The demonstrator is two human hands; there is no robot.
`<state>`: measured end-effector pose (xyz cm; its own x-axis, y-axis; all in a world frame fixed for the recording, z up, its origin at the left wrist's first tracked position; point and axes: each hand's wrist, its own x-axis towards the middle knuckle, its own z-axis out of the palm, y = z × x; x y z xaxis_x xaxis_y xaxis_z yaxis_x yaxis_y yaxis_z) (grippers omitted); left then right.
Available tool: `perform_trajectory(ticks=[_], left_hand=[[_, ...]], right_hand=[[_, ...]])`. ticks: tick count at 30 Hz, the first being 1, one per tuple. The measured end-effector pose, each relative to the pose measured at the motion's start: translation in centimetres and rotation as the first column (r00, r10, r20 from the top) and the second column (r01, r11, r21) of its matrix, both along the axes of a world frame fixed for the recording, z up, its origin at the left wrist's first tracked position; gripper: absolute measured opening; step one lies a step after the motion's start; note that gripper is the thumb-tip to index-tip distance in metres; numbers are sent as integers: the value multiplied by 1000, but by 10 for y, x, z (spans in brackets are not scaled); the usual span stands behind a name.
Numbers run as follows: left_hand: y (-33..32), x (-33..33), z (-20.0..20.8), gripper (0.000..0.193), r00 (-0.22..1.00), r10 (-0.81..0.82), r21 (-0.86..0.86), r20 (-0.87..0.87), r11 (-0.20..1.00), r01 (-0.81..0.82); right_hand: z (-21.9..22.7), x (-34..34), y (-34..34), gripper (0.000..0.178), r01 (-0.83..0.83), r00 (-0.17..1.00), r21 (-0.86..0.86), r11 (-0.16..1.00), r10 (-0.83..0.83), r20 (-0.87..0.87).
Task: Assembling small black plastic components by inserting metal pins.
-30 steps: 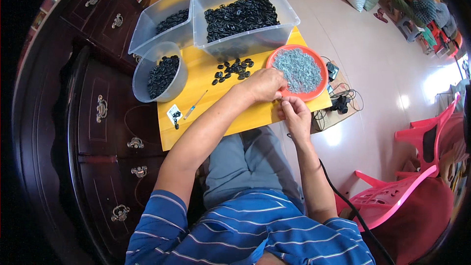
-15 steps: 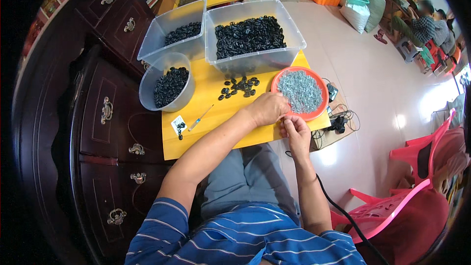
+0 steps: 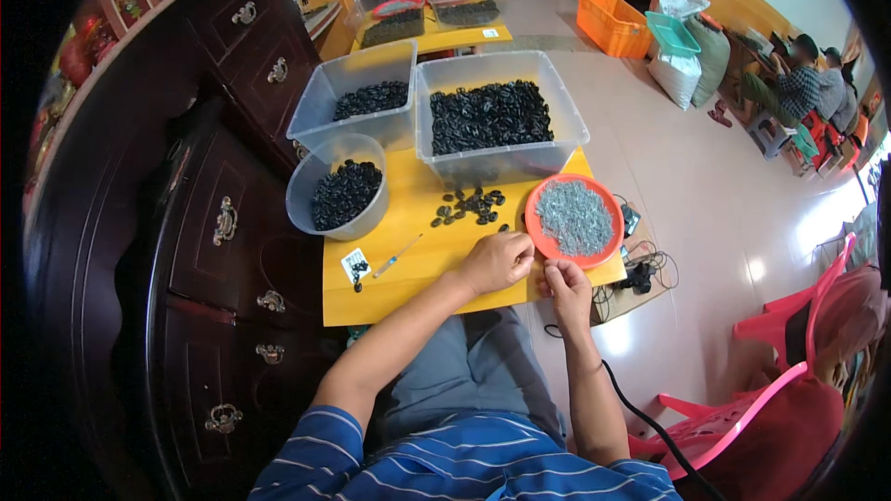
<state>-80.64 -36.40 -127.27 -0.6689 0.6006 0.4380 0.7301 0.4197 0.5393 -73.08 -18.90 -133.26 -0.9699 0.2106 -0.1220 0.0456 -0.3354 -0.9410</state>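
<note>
Curled over the front of the yellow tabletop (image 3: 427,289), my left hand (image 3: 499,263) has its fingers closed; whatever is in them is too small to name. Close to its right, my right hand (image 3: 567,289) pinches thumb against fingers, and what it grips is hidden. Just beyond both hands sits a round orange plate (image 3: 549,249) heaped with small silvery metal pieces (image 3: 575,217). Loose black oval pieces (image 3: 478,205) lie scattered on the tabletop behind my left hand. One black piece rests apart from them, nearer the hand.
Two clear bins (image 3: 501,168) (image 3: 357,127) and a round tub (image 3: 373,213) hold black pieces. A thin screwdriver-like tool (image 3: 397,256) lies by a white label (image 3: 355,261). Dark drawers (image 3: 200,250) line the left; pink chairs (image 3: 715,408) stand right. Another person sits at the far table.
My hands have drawn apart slightly, the left moving back from the plate's edge. The view has tipped upward, bringing a person at the far table into sight.
</note>
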Motion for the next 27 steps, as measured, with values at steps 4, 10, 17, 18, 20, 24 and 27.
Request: perform_trajectory(ticks=[4, 10, 17, 18, 20, 24, 27], left_hand=[[-22, 21, -18, 6, 946, 154, 237, 284, 945, -225], [-69, 34, -53, 4, 790, 165, 387, 590, 801, -456], [-110, 32, -65, 8, 729, 116, 490, 675, 668, -560], [-114, 35, -63, 8, 713, 114, 479, 691, 667, -571], [-123, 36, -67, 13, 738, 133, 451, 662, 715, -534], [-122, 38, -69, 13, 754, 117, 446, 647, 744, -498], [-121, 38, -68, 13, 780, 104, 468, 617, 748, -470]], right_hand=[[6, 6, -3, 13, -34, 999, 77, 996, 35, -11], [19, 8, -39, 17, -152, 983, 350, 924, 179, -47], [13, -19, -88, 21, -246, 936, 503, 828, 338, -98], [13, -20, -93, 22, -321, 929, 402, 857, 368, -43], [4, -26, -101, 22, -353, 920, 344, 870, 390, -41], [-16, -36, -108, 20, -371, 911, 231, 900, 401, -98], [-21, -37, -106, 19, -397, 900, 248, 884, 428, -85]])
